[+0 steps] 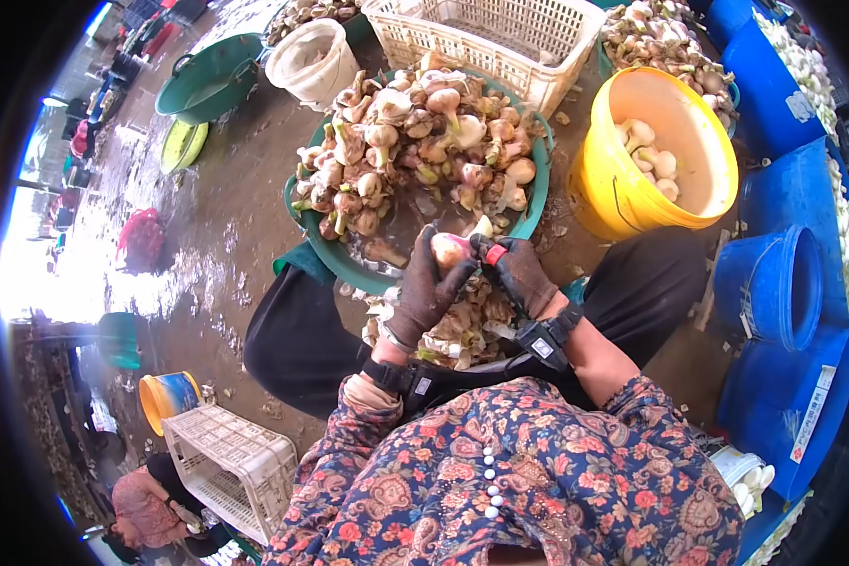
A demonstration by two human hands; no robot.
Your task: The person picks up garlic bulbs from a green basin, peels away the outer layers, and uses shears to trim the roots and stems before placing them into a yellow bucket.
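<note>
A garlic bulb (450, 250) with a pinkish skin sits in the fingers of my left hand (424, 294), which wears a dark glove. My right hand (522, 275), also gloved, is closed beside the bulb's pale stem end. A red band (495, 254) shows at its fingers; whatever they grip is hidden. Just beyond both hands stands a green basin (347, 268) heaped with untrimmed garlic bulbs (381, 135). Under my hands, between my legs, lies a pile of loose skins and stalks (467, 330).
A yellow bucket (590, 189) at the right holds several pale bulbs. Behind the basin are a white bucket (313, 68) and a white crate (481, 52). Blue tubs (790, 193) and a blue bucket (757, 288) line the right side. Another person (151, 505) sits at lower left.
</note>
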